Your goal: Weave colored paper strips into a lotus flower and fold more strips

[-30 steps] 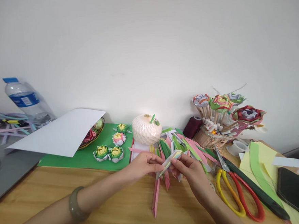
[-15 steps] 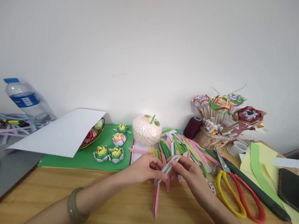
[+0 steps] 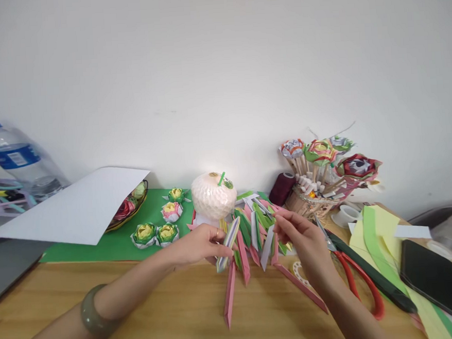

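My left hand (image 3: pixel 208 245) is closed around a small stack of folded paper strips (image 3: pixel 228 244), with white, yellow and purple edges, held at a slant above the table. To its right, my right hand (image 3: pixel 300 234) pinches at the top end of a folded paper strip (image 3: pixel 268 248) by the loose pile; whether the pink strip beside it is also gripped I cannot tell. The pile (image 3: pixel 249 222) holds pink, green and white folded strips. A pink folded strip (image 3: pixel 229 296) lies on the wood below my left hand, and another pink strip (image 3: pixel 302 288) lies near my right wrist.
Behind the pile stands a white textured round ornament (image 3: pixel 214 195). Small paper flowers (image 3: pixel 144 234) sit on a green sheet (image 3: pixel 100 250). Scissors (image 3: pixel 359 279), a phone (image 3: pixel 433 278), a thread spool (image 3: pixel 281 189) and a jar of paper flowers (image 3: pixel 309 205) occupy the right. A bottle (image 3: pixel 14 158) stands left.
My right hand has left the stack and moved right to the loose strips. My left hand keeps the stack, now tilted more upright. The view has shifted right.
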`<state>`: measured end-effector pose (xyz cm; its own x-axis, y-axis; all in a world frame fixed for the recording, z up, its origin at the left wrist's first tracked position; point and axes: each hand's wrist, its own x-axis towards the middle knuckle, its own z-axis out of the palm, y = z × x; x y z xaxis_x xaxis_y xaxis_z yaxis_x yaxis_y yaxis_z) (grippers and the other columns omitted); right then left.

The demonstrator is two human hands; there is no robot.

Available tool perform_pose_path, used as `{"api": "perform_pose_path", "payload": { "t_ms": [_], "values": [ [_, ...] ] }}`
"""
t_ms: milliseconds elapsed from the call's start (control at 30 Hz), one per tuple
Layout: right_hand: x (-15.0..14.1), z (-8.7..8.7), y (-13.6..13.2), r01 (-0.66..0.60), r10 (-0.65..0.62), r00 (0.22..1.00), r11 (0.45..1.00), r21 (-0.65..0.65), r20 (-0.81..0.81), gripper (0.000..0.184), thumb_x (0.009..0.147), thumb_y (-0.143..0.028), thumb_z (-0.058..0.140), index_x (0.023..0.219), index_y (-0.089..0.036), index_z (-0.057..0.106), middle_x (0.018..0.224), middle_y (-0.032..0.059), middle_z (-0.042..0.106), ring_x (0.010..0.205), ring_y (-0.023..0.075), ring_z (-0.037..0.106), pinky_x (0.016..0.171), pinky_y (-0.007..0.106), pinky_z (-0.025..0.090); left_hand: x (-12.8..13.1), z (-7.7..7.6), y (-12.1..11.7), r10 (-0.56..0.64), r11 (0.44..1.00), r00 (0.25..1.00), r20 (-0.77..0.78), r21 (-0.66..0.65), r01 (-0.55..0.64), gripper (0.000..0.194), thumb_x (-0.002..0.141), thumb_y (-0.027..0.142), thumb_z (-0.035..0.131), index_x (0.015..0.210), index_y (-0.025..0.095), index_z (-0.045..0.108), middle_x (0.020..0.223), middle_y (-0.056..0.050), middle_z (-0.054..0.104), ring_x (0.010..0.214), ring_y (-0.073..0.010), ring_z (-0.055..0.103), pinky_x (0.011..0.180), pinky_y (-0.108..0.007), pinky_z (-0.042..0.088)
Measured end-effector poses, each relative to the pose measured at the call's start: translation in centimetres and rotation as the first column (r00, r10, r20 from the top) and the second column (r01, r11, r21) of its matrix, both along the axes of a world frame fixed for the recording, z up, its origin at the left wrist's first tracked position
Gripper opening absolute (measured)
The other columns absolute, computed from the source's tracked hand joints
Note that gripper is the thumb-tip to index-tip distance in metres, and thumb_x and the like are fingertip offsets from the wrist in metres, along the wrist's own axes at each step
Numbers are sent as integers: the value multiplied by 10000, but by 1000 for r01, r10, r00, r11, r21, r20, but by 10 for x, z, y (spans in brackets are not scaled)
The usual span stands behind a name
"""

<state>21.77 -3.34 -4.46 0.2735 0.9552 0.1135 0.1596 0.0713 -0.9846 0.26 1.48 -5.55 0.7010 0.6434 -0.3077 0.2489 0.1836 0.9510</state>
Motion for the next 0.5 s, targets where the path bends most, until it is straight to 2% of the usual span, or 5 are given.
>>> {"api": "perform_pose_path", "payload": {
  "t_ms": [133,300,400,500],
  "values": [
    [5,-5,2,18,-22,982,1000,25,189,267,746,-433,587,782,-169,604,641,5,569,574,137,497,551,251,394,1,-1,2,101,995,995,-6,19,-101,323,630,383,687,823,125,656,700,-5,597,623,-106,521,583,-237,434],
    [-8,-13,-3,-113,102,924,994,9,368,228,800,-384,531,708,-183,588,608,-2,555,545,137,480,515,246,363,1,-3,2,141,989,990,18,36,-142,315,641,410,674,769,123,654,706,-8,600,634,-111,521,597,-242,436],
    [-19,-15,-9,-266,270,895,962,-62,355,230,826,-367,497,724,-185,592,577,-13,538,525,127,474,511,240,363,2,-4,1,104,994,994,28,38,-105,308,663,413,654,747,117,648,689,-11,596,636,-111,523,585,-224,419],
    [-29,-17,-11,-365,383,890,924,-119,248,222,819,-360,518,917,-182,606,637,-10,552,572,128,496,531,237,388,3,-4,-2,28,998,999,28,50,-29,310,690,417,631,773,120,657,693,-14,603,624,-110,525,572,-213,402]
  ]
}}
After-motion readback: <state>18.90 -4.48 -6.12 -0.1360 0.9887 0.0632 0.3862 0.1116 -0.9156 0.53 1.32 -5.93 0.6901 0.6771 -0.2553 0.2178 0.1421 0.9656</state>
